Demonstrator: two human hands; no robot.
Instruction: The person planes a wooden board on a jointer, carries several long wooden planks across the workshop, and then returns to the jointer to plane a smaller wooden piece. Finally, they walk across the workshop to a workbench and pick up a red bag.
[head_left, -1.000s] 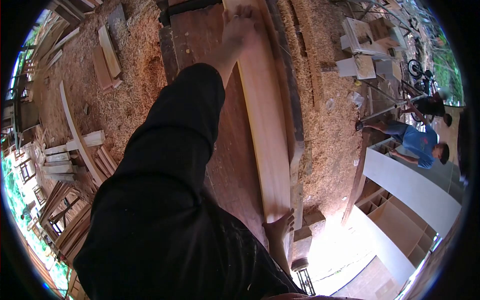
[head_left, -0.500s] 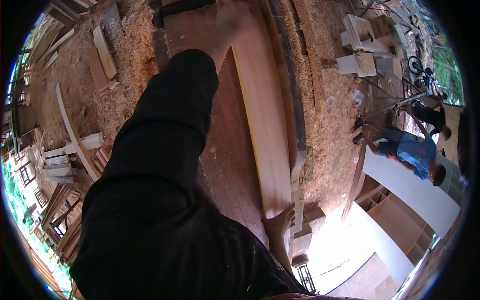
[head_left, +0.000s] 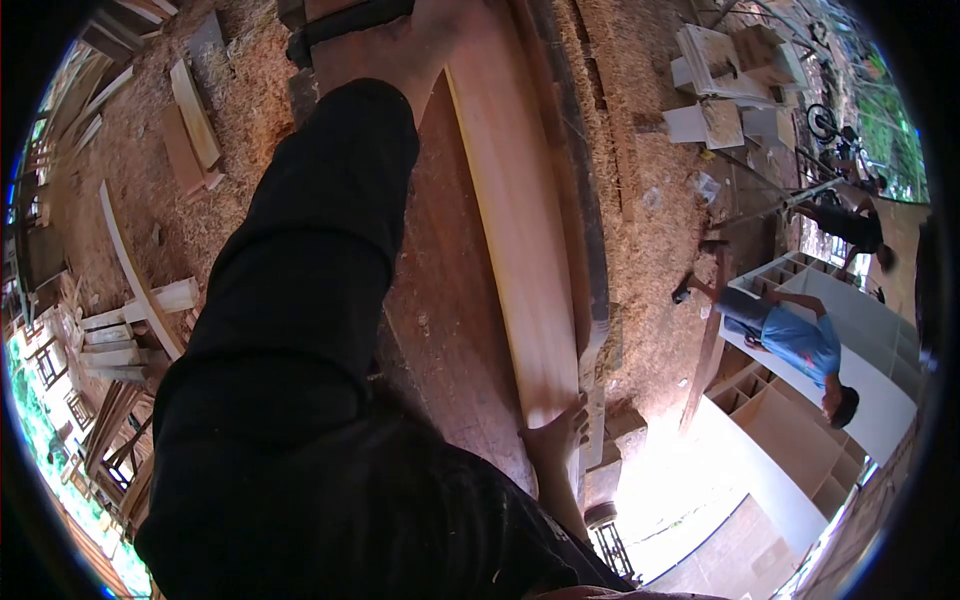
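Note:
A long, pale reddish wooden board [head_left: 520, 230] lies on a dark brown wooden workbench [head_left: 440, 270], against a raised dark rail on its right. Near the lower end of the board is my right hand [head_left: 555, 440], its thumb on the wood and its fingers curled over the edge. My left arm, in a black sleeve, stretches to the top of the view. There my left hand [head_left: 445, 35] is at the board's far part, smeared and partly cut off, so its fingers cannot be made out.
Wood shavings [head_left: 645, 240] cover the ground. Loose planks [head_left: 195, 115] and stacked timber [head_left: 115, 345] lie to the left. On the right, a person in a blue shirt [head_left: 795, 335] walks by white cabinets [head_left: 870, 370], with another person behind. Boxes [head_left: 715, 60] stand at upper right.
The view has shifted slightly, so the bench and board appear a little further left. The person in blue has stepped along and stands lower in the view. Both my hands stay by the board.

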